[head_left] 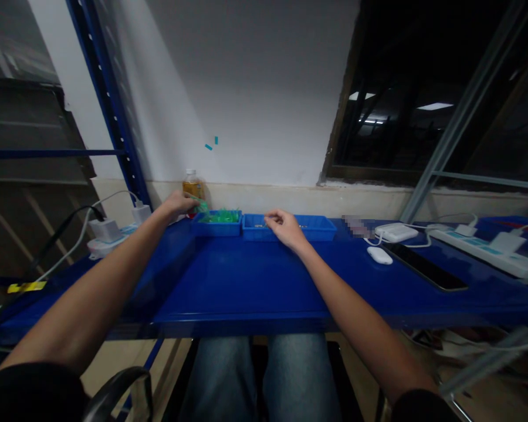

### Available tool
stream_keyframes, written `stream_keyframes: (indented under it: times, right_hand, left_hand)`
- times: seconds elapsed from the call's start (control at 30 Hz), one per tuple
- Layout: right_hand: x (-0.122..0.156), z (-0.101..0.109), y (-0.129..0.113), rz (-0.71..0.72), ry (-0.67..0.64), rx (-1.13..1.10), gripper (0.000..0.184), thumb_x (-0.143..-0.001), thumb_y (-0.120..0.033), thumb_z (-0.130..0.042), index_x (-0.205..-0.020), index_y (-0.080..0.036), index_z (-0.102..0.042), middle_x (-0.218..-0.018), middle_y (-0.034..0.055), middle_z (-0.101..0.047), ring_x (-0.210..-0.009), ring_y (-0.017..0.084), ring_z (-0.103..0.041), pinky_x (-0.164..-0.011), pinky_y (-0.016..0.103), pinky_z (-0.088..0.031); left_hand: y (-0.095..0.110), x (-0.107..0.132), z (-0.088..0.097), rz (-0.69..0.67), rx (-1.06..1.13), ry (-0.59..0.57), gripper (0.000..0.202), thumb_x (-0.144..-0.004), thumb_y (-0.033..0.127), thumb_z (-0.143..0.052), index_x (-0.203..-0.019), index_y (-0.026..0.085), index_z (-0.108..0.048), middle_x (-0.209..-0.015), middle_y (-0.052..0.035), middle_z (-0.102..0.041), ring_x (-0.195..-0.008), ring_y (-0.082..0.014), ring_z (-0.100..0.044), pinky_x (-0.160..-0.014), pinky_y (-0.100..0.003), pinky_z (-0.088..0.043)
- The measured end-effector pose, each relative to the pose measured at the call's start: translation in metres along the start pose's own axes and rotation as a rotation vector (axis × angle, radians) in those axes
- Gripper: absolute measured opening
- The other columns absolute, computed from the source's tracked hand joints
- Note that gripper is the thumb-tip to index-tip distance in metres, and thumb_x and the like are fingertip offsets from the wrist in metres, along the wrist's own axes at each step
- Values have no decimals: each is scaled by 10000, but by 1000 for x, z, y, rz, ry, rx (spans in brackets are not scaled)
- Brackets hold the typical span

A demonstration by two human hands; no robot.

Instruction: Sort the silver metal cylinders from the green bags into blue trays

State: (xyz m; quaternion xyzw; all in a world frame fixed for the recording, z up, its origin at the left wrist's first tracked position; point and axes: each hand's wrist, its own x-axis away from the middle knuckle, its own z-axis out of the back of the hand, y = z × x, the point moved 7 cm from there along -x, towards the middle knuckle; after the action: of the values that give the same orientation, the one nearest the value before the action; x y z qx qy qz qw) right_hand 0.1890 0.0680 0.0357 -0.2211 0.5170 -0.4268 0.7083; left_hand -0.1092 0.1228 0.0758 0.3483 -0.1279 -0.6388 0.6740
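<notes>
My left hand [179,203] is closed, its fingertips pinching a translucent green plastic piece [201,206] above the left end of a small blue bin [217,229]. Many similar green pieces [224,215] fill that bin; their exact kind is too blurred to tell. Over a longer blue bin [317,230] to the right, my right hand [286,227] has its thumb and fingers drawn together. Whatever it may hold is too small to make out. Small pale bits lie inside the longer bin, partly hidden by the hand.
The bins stand on a blue table [242,281] against the wall. Behind the left bin is a bottle of amber liquid [193,184]. On the right lie a phone [429,266], a white earbud case [379,255], a white charger [396,232] and a power strip [488,252] with cables.
</notes>
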Motion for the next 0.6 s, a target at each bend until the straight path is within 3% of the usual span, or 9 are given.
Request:
stream_keyframes:
  times: [0.13, 0.37, 0.5, 0.6]
  right_hand:
    - [1, -2, 1, -14, -62, 65, 180, -805, -287, -554, -858, -144, -649, -607, -22, -590, -571, 105, -522, -582, 208, -405]
    - [2, -3, 1, 8, -86, 232, 218, -859, -302, -514, -895, -147, -664, -660, 1, -642, -594, 111, -563, -586, 202, -419]
    - [-2, 14, 5, 22, 10, 432, 225, -866, -295, -502, -914, -161, -676, -760, 15, -678, -683, 127, -603, -645, 212, -431]
    - [-6, 34, 16, -8, 92, 520, 225, -857, -274, -502, -913, -149, -681, -844, 51, -687, -790, 159, -612, -747, 249, -430]
  left_hand:
    - [-5, -11, -11, 56, -167, -122, 106, -668, 166, -625, -583, 103, -629, -533, -34, -556, -566, -169, -566, -585, -270, -472]
    - [11, -20, -59, -3, -358, -266, 99, -698, 201, -644, -625, 135, -656, -583, -15, -627, -676, -192, -624, -662, -277, -457]
    - [8, -22, -63, -46, -394, -243, 168, -776, 302, -629, -792, 140, -672, -773, -43, -687, -794, -188, -638, -760, -306, -472]
    - [5, -21, -53, -82, -384, -138, 266, -775, 344, -595, -885, 122, -693, -954, -119, -694, -1007, -280, -608, -850, -314, -446]
